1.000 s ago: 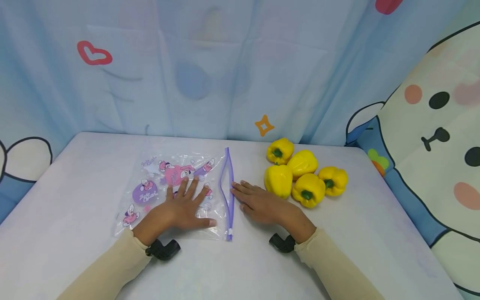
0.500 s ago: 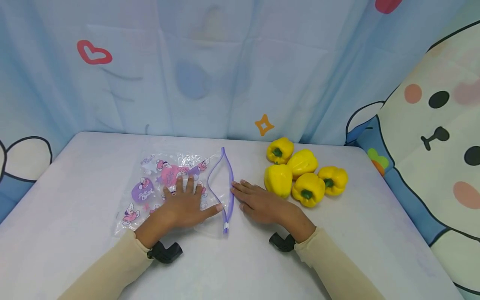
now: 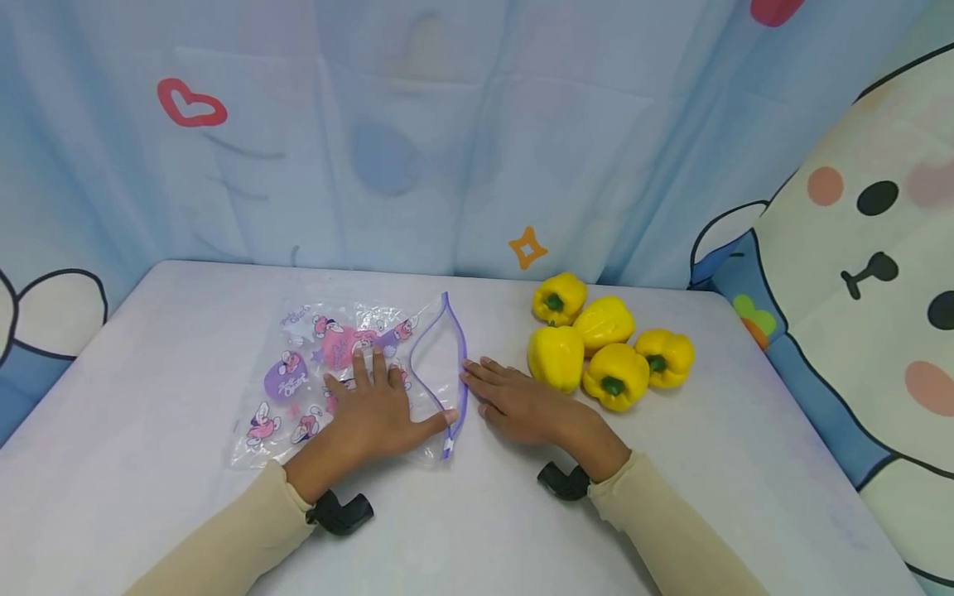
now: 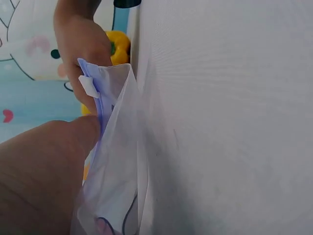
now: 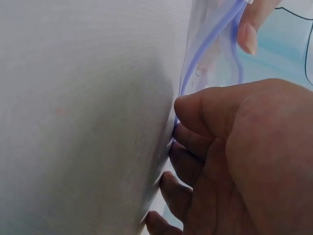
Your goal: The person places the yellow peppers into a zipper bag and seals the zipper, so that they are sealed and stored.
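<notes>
Head view: my left hand (image 3: 375,420), fingers spread, rests on a pink-purple-printed clear plastic bag (image 3: 307,377) on the white table (image 3: 462,538); thumb at its gaping purple zip rim (image 3: 460,331). My right hand (image 3: 523,403), fingers extended, touches the opposite edge, near five yellow bell peppers (image 3: 605,327).

The head view is bright, the 2 wrist views dimmer, soft shadows crossing the tabletop (image 4: 234,127).

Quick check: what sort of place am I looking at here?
Probably an indoor tabletop staging area: a white table, a light-blue cartoon curtain behind it, and yellow peppers set out beside a plastic bag.
</notes>
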A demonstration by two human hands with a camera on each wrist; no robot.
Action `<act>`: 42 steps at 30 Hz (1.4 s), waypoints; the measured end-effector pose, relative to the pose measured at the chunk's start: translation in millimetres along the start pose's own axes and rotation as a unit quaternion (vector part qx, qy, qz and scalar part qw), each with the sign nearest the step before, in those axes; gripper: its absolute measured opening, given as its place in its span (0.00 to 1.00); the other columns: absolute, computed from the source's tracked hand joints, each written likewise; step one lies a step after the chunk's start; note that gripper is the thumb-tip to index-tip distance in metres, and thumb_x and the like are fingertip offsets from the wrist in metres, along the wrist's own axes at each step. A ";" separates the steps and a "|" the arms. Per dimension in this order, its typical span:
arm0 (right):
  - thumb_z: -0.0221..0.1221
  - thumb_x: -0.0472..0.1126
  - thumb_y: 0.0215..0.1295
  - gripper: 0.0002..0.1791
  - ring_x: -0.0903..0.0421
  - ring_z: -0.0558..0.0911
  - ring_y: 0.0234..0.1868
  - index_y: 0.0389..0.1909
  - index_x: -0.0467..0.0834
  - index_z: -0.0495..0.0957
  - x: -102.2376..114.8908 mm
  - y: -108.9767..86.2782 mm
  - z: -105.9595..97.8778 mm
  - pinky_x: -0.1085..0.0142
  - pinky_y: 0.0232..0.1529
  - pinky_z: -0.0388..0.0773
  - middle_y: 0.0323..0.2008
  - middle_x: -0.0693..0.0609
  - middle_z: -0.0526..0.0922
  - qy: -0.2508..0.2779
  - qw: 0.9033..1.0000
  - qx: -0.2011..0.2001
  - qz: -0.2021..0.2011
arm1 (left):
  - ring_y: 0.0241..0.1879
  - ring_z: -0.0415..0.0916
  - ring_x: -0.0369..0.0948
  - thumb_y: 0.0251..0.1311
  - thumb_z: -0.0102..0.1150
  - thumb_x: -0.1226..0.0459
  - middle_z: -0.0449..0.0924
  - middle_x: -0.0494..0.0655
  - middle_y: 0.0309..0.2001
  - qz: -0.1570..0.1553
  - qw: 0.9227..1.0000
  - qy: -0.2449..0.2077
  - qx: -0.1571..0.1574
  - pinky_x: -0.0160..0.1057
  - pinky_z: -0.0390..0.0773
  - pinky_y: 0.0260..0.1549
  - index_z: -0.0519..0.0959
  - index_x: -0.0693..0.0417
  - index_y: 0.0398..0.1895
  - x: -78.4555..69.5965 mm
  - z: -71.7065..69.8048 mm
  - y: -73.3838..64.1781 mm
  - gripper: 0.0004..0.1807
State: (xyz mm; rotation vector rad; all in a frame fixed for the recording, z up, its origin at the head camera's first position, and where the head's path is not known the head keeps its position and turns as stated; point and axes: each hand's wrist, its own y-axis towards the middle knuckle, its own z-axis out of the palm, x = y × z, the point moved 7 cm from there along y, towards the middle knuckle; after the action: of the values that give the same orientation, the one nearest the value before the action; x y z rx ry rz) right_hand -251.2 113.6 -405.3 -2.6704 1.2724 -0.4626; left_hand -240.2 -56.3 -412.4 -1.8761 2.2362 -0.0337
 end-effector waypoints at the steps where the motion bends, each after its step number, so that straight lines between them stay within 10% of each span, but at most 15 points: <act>1: 0.46 0.48 0.75 0.33 0.51 0.45 0.76 0.77 0.48 0.50 -0.1 -0.1 0.2 0.52 0.71 0.46 0.76 0.55 0.46 0.001 1.000 0.000 0.000 | 0.70 0.34 0.69 0.48 0.32 0.21 0.42 0.70 0.73 0.000 1.000 -0.002 0.000 0.81 0.39 0.51 0.58 0.67 0.72 -0.2 0.4 -0.1 0.65; 20: 0.45 0.47 0.75 0.32 0.51 0.45 0.76 0.77 0.46 0.51 0.7 -0.3 -0.2 0.53 0.71 0.47 0.76 0.53 0.47 0.005 1.000 -0.007 -0.011 | 0.71 0.30 0.69 0.45 0.28 0.19 0.40 0.72 0.73 -0.010 1.000 -0.024 -0.011 0.82 0.37 0.51 0.57 0.69 0.72 -2.4 2.7 -0.3 0.69; 30: 0.46 0.47 0.75 0.32 0.51 0.46 0.75 0.77 0.46 0.51 1.2 -0.7 -0.6 0.53 0.71 0.47 0.76 0.53 0.48 0.006 1.000 -0.007 -0.013 | 0.71 0.30 0.69 0.52 0.42 0.27 0.38 0.72 0.73 -0.002 1.000 -0.028 -0.013 0.81 0.38 0.52 0.56 0.71 0.71 -5.1 3.0 -1.4 0.61; 42: 0.47 0.47 0.75 0.33 0.51 0.45 0.75 0.77 0.47 0.50 0.8 -0.4 -0.2 0.52 0.71 0.47 0.76 0.53 0.47 -0.001 1.000 -0.010 -0.012 | 0.73 0.26 0.60 0.58 0.48 0.42 0.34 0.69 0.74 0.073 0.994 -0.078 -0.019 0.71 0.31 0.61 0.51 0.74 0.72 -16.1 3.5 -2.6 0.51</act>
State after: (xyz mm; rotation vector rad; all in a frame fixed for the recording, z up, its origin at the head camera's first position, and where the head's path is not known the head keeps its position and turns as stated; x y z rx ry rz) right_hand -250.5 113.3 -404.8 -2.7040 1.2521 -0.4524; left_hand -234.4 -40.7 -413.0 -1.6652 2.2742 0.1739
